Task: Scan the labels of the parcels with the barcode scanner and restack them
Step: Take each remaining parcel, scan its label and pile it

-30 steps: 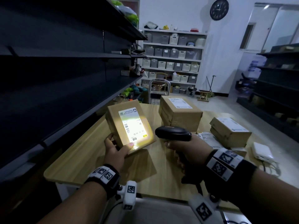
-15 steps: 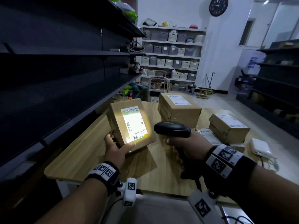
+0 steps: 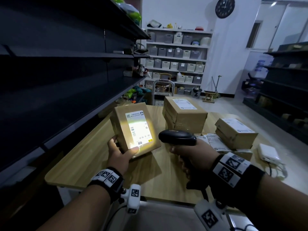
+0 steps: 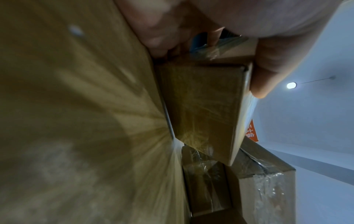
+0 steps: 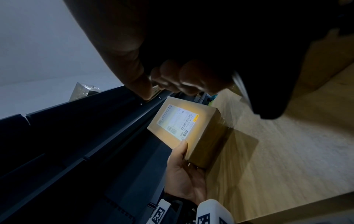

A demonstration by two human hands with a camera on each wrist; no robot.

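Observation:
My left hand (image 3: 120, 151) grips a small brown cardboard parcel (image 3: 120, 124) by its near corner, tilted up above the wooden table (image 3: 80, 164). Its white shipping label (image 3: 139, 129) faces me and glows under the scanner's light. My right hand (image 3: 188, 155) holds the black barcode scanner (image 3: 177, 137) by its handle, aimed left at that label from a short distance. In the right wrist view the lit parcel (image 5: 184, 130) sits in the left hand (image 5: 184, 174). The left wrist view shows the parcel's underside (image 4: 201, 109) with the thumb on its edge.
A taller stack of parcels (image 3: 184, 114) stands at the table's far middle, and a lower stack (image 3: 235, 133) at the right on loose label sheets (image 3: 215, 141). A white box with a cable (image 3: 268, 151) lies at the right edge. Dark shelving (image 3: 66, 77) runs along the left.
The parcel has tipped slightly and the lit patch has shifted across the label. Both hands keep their hold and stay nearly where they were.

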